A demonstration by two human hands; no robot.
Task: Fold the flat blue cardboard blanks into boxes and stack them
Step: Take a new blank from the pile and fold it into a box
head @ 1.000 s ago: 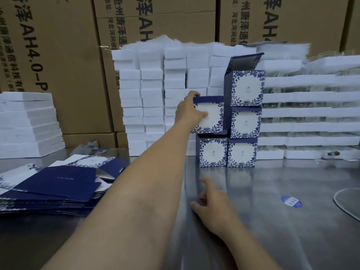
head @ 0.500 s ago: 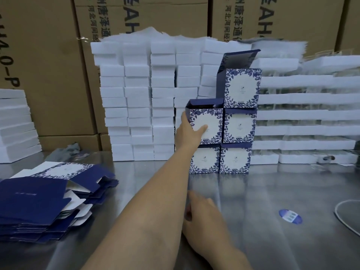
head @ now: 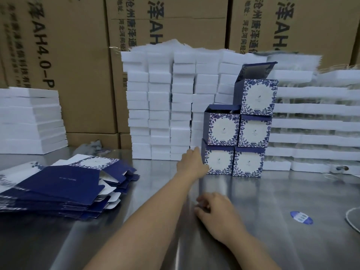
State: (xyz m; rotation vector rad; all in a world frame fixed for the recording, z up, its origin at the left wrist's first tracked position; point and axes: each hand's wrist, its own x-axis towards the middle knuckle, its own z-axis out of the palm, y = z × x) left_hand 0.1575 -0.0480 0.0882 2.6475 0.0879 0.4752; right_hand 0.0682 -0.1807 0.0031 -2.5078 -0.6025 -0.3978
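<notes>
Several folded blue-and-white floral boxes stand stacked at the back of the metal table [head: 292,193]. The left column is two high, with the newest box [head: 223,128] on top, its lid flaps up. The right column is three high, and its top box [head: 257,97] has an open lid. My left hand [head: 191,162] is stretched out empty beside the bottom left box [head: 219,161], fingers relaxed. My right hand [head: 213,213] rests on the table with fingers loosely curled, holding nothing. A pile of flat blue blanks [head: 58,186] lies at the left.
Columns of white foam blocks [head: 159,106] stand behind the boxes, with more white stacks at the left [head: 29,119] and right [head: 315,125]. Brown cartons [head: 78,55] form the back wall. A blue sticker [head: 301,217] lies on the table at the right.
My left hand let go of the box set on top of the left column and drew back down beside the bottom box. My right hand stayed on the table.
</notes>
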